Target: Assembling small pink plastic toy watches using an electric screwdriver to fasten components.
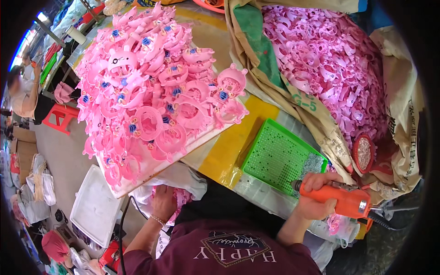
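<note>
My right hand (316, 198) is wrapped round an orange electric screwdriver (338, 200). The tool lies nearly level, and its dark tip points left over the near right corner of a green perforated tray (257, 160). A heap of small silver metal pieces (312, 166), screw-like, lies in that corner. Lower left, my left hand (164, 202) reaches among pink plastic parts (182, 197) in a white bag (192, 181); its fingers are hidden there. Above it, a white board (178, 158) bears a tall pile of pink animal-faced plastic pieces (149, 121) with blue bits.
At the right, a large woven sack (403, 105) holds many more pink parts (321, 68). A red-rimmed dish (363, 153) of small pieces sits at its mouth. Left of me are a white tray (96, 204), a red stool (59, 117) and another person (25, 94). A dark cord (123, 229) runs beside my left arm.
</note>
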Motion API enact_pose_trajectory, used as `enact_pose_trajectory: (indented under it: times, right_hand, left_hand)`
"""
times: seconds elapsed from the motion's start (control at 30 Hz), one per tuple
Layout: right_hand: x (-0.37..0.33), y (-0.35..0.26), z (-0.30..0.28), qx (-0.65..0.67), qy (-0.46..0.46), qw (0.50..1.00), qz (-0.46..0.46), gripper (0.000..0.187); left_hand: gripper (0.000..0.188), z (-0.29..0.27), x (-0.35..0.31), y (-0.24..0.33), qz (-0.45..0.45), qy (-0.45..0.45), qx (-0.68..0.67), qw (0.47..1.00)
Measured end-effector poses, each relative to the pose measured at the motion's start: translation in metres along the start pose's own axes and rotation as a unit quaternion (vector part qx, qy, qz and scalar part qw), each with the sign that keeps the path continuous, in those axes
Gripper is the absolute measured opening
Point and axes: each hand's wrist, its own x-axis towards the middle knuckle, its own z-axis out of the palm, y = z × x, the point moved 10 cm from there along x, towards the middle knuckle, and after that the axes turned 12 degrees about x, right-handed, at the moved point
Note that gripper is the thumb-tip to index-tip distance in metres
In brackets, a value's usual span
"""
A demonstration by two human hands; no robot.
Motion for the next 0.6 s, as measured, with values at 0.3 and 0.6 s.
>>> enact_pose_trajectory:
  times: [0.3,0.6]
  right_hand:
    - [-0.011,-0.017,-0.013,-0.015,-0.021,1.000,-0.003,0.065]
    - [-0.011,-0.017,-0.030,0.012,-0.025,1.000,0.008,0.069]
  left_hand:
    - [0.021,-0.012,-0.002,0.050,0.075,0.135,-0.070,0.986]
    - [0.009,0.000,-0.017,0.049,0.063,0.104,-0.063,0.991]
